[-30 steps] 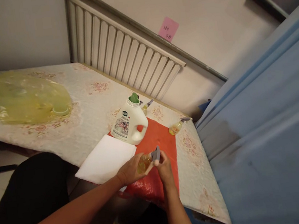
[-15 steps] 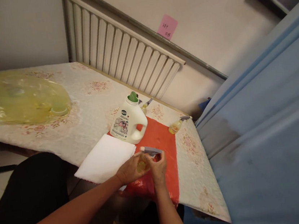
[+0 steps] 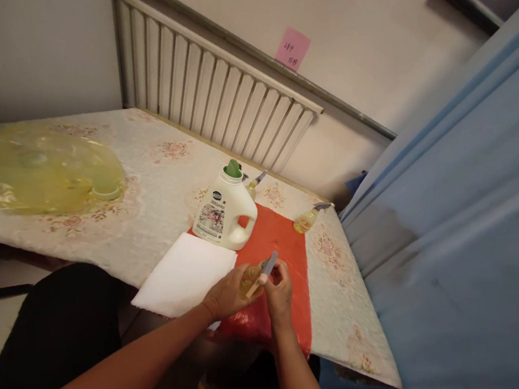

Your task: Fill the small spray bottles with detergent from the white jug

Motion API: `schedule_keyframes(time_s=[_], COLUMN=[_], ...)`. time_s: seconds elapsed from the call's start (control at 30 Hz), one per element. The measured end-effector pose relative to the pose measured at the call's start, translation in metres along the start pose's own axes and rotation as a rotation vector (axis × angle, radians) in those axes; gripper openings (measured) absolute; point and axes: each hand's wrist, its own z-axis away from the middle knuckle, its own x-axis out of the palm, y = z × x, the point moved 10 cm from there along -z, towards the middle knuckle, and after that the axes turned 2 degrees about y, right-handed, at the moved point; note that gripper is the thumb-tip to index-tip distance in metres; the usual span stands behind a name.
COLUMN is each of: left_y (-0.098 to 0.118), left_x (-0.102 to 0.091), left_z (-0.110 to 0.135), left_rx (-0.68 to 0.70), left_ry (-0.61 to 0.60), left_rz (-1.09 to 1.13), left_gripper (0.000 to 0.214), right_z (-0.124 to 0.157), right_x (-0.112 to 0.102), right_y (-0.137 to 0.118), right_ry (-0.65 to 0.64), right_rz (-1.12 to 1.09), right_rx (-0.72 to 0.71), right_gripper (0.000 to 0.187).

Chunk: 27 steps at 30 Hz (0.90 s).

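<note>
My left hand (image 3: 227,296) is wrapped round a small clear bottle of yellow liquid (image 3: 250,279) above the red plastic sheet (image 3: 279,242). My right hand (image 3: 278,288) pinches the bottle's grey spray head (image 3: 268,265), which points up and to the right. Both hands are closed on the bottle. A white jug with a green cap (image 3: 225,211) stands just beyond them on the sheet's far edge.
A white folded cloth (image 3: 184,273) lies left of the hands. Two more small spray bottles lie behind, one by the jug (image 3: 255,183) and one near the table's right edge (image 3: 308,217). A yellow plastic bag (image 3: 34,171) covers the far left. A blue curtain (image 3: 460,214) hangs at right.
The grey spray head has turned in my right hand, from lying level half a second ago to pointing up and right now. Both hands stay over the red sheet.
</note>
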Motion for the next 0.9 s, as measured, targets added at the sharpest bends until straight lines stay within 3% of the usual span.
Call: schedule_keyframes(time_s=[0.13,0.23,0.33,0.5,0.7,0.9], left_y=[-0.003,-0.001,0.001,-0.001,0.0,-0.001], left_x=[0.002,0.0,-0.001,-0.001,-0.001,-0.001], left_z=[0.0,0.001,0.001,0.002,0.002,0.002], left_rx=[0.007,0.016,0.014,-0.002,0.013,0.019], left_ry=[0.005,0.017,0.002,0.022,0.001,0.02], left_rz=[-0.025,-0.016,-0.006,-0.006,-0.016,0.014], left_gripper=[0.068,0.069,0.07,0.073,0.074,0.076], right_z=[-0.002,-0.003,-0.004,-0.008,-0.021,-0.02], right_x=[-0.005,-0.008,-0.008,-0.007,-0.008,0.01], right_y=[0.004,0.002,-0.01,-0.033,-0.046,-0.076], right_ry=[0.031,0.046,-0.039,-0.236,-0.297,-0.461], right_rz=[-0.073,-0.08,0.022,0.24,0.432,0.541], right_rx=[0.039,0.023,-0.053,-0.29,-0.436,-0.606], right_gripper=[0.032,0.059,0.08,0.055,0.036,0.029])
